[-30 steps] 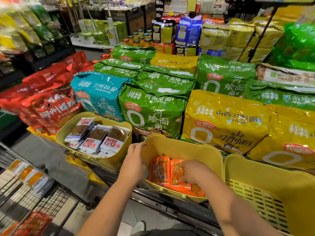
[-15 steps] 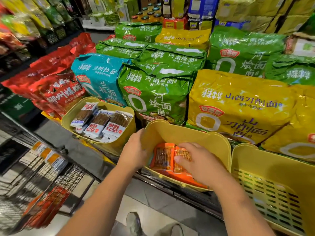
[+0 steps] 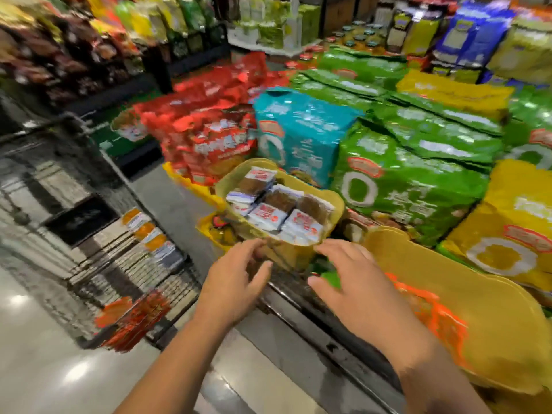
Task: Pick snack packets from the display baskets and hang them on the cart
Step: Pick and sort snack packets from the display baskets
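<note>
Brown-and-white snack packets [image 3: 268,210] lie packed in a yellow basket [image 3: 298,258] at my twelve o'clock. My left hand [image 3: 236,282] and right hand [image 3: 358,288] hover at its near wall, fingers [image 3: 334,249] spread and holding nothing, though blur hides any touch. Orange packets [image 3: 430,312] fill a second basket [image 3: 493,324] at three o'clock, and the cart [image 3: 113,264] stands at nine.

Glossy noodle bags [image 3: 403,186]; seemingly plastic basket [image 3: 294,253]
</note>
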Demonstrator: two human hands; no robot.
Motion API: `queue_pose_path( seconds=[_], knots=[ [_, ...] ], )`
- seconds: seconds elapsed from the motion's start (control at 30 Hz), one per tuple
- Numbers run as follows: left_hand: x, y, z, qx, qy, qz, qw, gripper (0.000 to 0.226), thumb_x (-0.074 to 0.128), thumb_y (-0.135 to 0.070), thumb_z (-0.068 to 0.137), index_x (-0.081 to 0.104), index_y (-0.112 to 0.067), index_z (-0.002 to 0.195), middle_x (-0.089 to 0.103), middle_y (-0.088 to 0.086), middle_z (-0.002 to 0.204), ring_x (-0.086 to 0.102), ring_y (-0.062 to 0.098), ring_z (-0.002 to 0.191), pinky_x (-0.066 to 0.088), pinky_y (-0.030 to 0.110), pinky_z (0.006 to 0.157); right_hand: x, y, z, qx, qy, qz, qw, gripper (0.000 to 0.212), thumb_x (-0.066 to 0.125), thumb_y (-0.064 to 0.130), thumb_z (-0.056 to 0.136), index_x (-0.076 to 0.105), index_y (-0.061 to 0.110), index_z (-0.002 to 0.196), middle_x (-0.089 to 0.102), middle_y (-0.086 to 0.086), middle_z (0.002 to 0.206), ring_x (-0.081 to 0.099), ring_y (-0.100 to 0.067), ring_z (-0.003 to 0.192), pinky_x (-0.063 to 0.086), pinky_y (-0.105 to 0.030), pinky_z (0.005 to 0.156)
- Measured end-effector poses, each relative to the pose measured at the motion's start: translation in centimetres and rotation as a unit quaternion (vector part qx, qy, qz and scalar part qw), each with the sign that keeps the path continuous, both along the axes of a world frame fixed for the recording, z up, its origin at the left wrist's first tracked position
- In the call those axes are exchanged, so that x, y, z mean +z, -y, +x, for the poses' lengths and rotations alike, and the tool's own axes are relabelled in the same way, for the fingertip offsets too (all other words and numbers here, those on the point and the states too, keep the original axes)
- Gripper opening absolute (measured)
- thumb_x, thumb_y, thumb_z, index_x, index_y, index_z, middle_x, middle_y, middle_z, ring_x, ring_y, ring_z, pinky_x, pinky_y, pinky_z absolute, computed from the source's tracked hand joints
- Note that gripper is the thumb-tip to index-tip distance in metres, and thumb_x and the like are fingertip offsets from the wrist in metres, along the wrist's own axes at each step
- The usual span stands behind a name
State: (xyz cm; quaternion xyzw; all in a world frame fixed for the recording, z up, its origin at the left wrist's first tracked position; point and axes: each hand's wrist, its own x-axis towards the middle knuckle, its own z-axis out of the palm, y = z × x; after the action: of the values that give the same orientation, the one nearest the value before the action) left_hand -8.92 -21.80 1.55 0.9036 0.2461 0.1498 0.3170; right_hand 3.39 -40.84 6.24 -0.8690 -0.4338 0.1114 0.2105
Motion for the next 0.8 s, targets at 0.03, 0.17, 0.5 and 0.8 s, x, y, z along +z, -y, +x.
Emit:
queue_pose_path(
  seconds=[0.03,0.17,0.5,0.8],
  knots=[
    [-0.3,-2.4,-2.6,0.022,-0.001,0.004,1.000,0.038,0.063,-0.035,0.097,0.057,-0.028,0.134,0.060,-0.016,0.109,0.057,0.006,0.096,0.049,0.028,0.083,0.0,-2.8,-1.4,0.018,0.005,-0.004,1.000,0.054,0.054,0.048,0.099,0.040,0.032,0.149,0.036,0.014,0.152,0.021,-0.006,0.140,0.016,-0.017,0.114],
    [-2.1,-10.8,-11.3,0.097,-0.042,0.001,0.994,0.042,0.062,-0.039,0.098,0.057,-0.023,0.136,0.063,-0.004,0.119,0.060,0.018,0.111,0.043,0.030,0.090,-0.5,-11.9,-6.7,0.079,0.001,-0.019,0.997,0.056,0.056,0.048,0.099,0.039,0.032,0.149,0.031,0.011,0.156,0.022,-0.011,0.147,0.016,-0.021,0.118],
    [-7.6,-26.0,-30.2,0.314,-0.162,-0.066,0.933,0.052,0.059,-0.050,0.096,0.056,-0.019,0.137,0.060,0.012,0.131,0.054,0.033,0.123,0.043,0.041,0.103,-5.4,-31.7,-19.3,0.203,-0.028,-0.119,0.971,0.062,0.059,0.056,0.090,0.057,0.018,0.139,0.050,-0.008,0.146,0.042,-0.027,0.140,0.030,-0.035,0.118],
    [-11.9,-30.5,-34.0,0.410,-0.143,-0.146,0.889,0.065,0.055,-0.056,0.097,0.041,-0.019,0.149,0.047,0.007,0.147,0.045,0.027,0.134,0.043,0.041,0.106,-8.8,-40.4,-22.3,0.267,-0.029,-0.207,0.941,0.052,0.062,0.046,0.096,0.053,0.024,0.141,0.047,0.006,0.143,0.042,-0.016,0.136,0.032,-0.030,0.115]
  ],
)
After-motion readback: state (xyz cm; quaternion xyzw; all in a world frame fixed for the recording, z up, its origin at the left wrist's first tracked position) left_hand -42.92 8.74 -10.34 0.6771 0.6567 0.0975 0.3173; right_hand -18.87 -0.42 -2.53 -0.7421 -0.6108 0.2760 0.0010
